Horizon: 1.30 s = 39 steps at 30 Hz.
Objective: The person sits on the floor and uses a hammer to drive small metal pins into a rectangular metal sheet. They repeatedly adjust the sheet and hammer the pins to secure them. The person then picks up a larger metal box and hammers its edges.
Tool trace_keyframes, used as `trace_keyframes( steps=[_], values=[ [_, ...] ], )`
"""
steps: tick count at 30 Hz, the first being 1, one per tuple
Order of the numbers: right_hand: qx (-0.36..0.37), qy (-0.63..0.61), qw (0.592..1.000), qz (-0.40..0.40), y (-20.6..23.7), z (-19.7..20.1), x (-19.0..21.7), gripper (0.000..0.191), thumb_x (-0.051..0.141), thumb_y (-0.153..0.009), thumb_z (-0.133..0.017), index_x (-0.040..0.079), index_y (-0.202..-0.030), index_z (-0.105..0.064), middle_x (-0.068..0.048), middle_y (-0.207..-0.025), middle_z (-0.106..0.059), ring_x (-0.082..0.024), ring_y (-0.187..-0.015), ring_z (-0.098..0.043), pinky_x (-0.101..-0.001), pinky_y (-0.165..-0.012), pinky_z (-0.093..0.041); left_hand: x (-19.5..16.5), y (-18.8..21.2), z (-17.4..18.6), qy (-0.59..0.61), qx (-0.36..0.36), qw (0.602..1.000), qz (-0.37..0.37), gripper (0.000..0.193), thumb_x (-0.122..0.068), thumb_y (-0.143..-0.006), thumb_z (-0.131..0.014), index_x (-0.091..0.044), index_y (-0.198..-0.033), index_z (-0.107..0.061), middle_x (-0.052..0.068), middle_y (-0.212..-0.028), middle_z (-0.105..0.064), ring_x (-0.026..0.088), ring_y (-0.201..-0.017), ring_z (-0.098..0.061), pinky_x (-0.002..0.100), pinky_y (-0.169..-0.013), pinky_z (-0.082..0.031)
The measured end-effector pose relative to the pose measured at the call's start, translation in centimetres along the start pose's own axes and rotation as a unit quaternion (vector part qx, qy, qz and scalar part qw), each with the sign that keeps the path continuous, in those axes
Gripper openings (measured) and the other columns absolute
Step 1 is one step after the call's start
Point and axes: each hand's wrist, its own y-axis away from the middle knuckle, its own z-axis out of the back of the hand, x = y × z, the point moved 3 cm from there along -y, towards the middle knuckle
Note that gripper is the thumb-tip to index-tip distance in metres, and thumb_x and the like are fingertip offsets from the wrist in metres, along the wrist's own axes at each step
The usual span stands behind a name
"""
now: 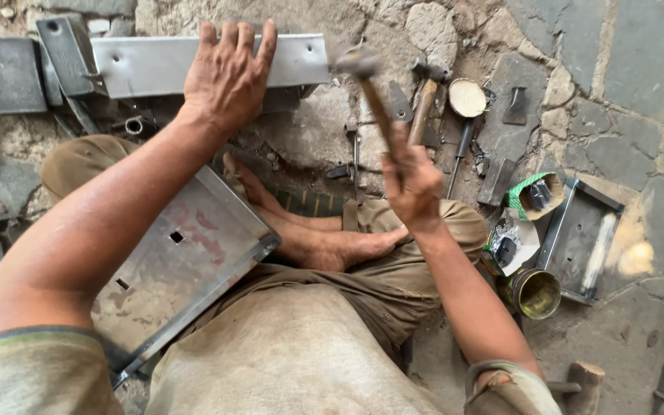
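My left hand (228,77) presses flat on a long grey metal angle piece (155,65) lying across the stone ground, fingers curled over its far edge. My right hand (413,184) grips the wooden handle of a hammer (363,65), whose blurred head hovers just past the right end of the metal piece. A folded sheet-metal tray (186,261) with small square holes rests on my left leg. My bare feet (324,242) are crossed in front of me.
A second hammer (428,92) lies on the ground to the right, beside a round-headed tool (466,100). Flat metal plates (13,73) sit at the far left. A shallow metal tray (578,238), a brass tin (536,292) and green-wrapped packets (532,192) lie at my right.
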Motion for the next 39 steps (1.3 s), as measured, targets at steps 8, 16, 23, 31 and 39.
trace_keyframes(
  steps=[8, 16, 23, 31, 39],
  values=[
    [0.053, -0.042, 0.996, -0.055, 0.8, -2.6, -3.2, 0.064, 0.017, -0.114, -0.059, 0.029, -0.167, -0.024, -0.011, -0.099, -0.076, -0.011, -0.060, -0.060, -0.0246, -0.051, -0.058, -0.1, 0.1, 0.6, 0.013, 0.003, 1.000, 0.007, 0.082, -0.014, -0.088, -0.064, 0.000, -0.162, -0.031, 0.028, -0.132, -0.059, 0.037, -0.118, -0.057, 0.057, -0.107, -0.038],
    [0.167, 0.044, 0.962, -0.214, 2.4, -5.3, -7.9, 0.076, 0.034, -0.099, -0.067, 0.021, -0.164, -0.030, -0.027, -0.118, -0.070, -0.037, -0.099, -0.069, -0.0540, -0.088, -0.057, 3.4, -2.1, 3.5, 0.080, 0.112, 0.990, 0.009, 0.097, -0.060, -0.078, -0.083, 0.002, -0.144, -0.049, 0.027, -0.121, -0.064, 0.038, -0.109, -0.063, 0.055, -0.095, -0.050],
    [0.279, -0.272, 0.843, -0.372, 0.8, -10.0, -2.1, 0.076, 0.046, -0.099, -0.061, 0.011, -0.159, -0.030, -0.020, -0.135, -0.061, -0.031, -0.119, -0.062, -0.0470, -0.100, -0.051, 9.2, 8.9, 18.5, 0.013, 0.005, 0.997, 0.070, 0.069, -0.056, -0.083, -0.084, -0.004, -0.126, -0.068, 0.021, -0.105, -0.073, 0.037, -0.089, -0.069, 0.050, -0.071, -0.052],
    [0.375, -0.402, 0.794, -0.259, 0.9, -18.4, 12.6, 0.062, 0.047, -0.103, -0.062, 0.003, -0.146, -0.059, -0.018, -0.153, -0.047, -0.024, -0.121, -0.055, -0.0378, -0.096, -0.048, 0.0, 32.2, 23.2, -0.236, -0.136, 0.962, 0.019, 0.087, -0.076, -0.086, -0.070, -0.012, -0.146, -0.059, 0.006, -0.106, -0.059, 0.018, -0.089, -0.051, 0.037, -0.083, -0.042],
    [0.330, -0.574, 0.665, -0.344, 4.0, -20.3, 9.5, 0.042, 0.035, -0.104, -0.062, -0.002, -0.122, -0.069, -0.005, -0.110, -0.070, -0.012, -0.101, -0.061, -0.0269, -0.090, -0.050, -10.4, 34.9, 9.7, -0.193, -0.164, 0.965, 0.060, 0.037, -0.023, -0.112, -0.059, -0.021, -0.149, -0.057, 0.002, -0.110, -0.048, 0.018, -0.099, -0.043, 0.038, -0.089, -0.037]
  ],
)
